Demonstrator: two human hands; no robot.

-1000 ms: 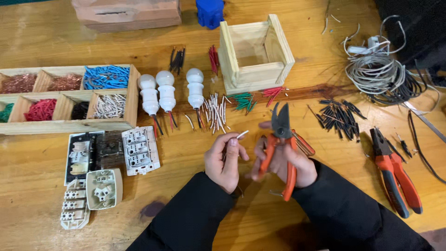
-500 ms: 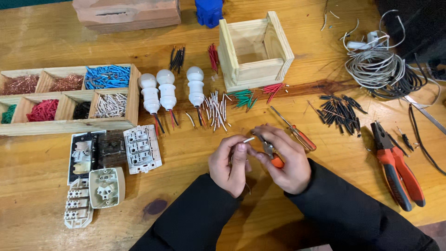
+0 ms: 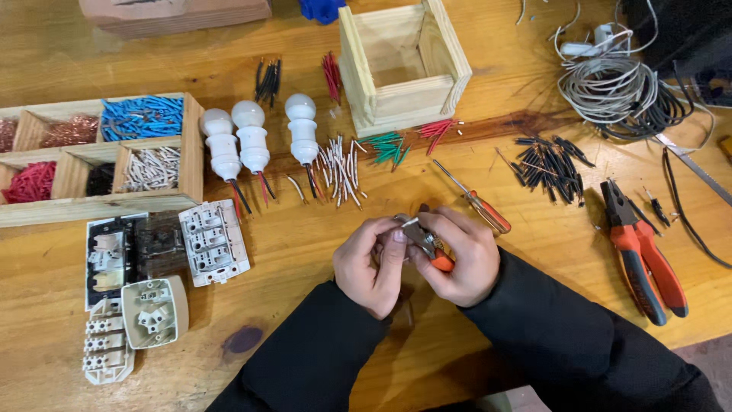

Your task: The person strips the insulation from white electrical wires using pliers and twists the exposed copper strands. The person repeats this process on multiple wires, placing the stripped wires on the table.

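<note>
My right hand (image 3: 461, 255) grips small orange-handled pliers (image 3: 433, 250), whose jaws meet a short white wire piece (image 3: 409, 222). My left hand (image 3: 371, 263) pinches that wire piece between thumb and fingers. Both hands are close together above the wooden table (image 3: 305, 252), just below a pile of white wire pieces (image 3: 341, 164). An orange-handled screwdriver (image 3: 476, 200) lies right beside my right hand.
Three white bulb holders (image 3: 252, 141) stand left of the wire pile. A divided wooden tray (image 3: 99, 152) holds sorted wires. Switch parts (image 3: 152, 259) lie at left. An open wooden box (image 3: 402, 65), black wire bits (image 3: 550, 162), large orange pliers (image 3: 640, 248) and coiled cable (image 3: 614, 88) lie beyond.
The pliers came down from upright into my right fist and closed on the wire piece. Both hands drew together; the view shifted slightly.
</note>
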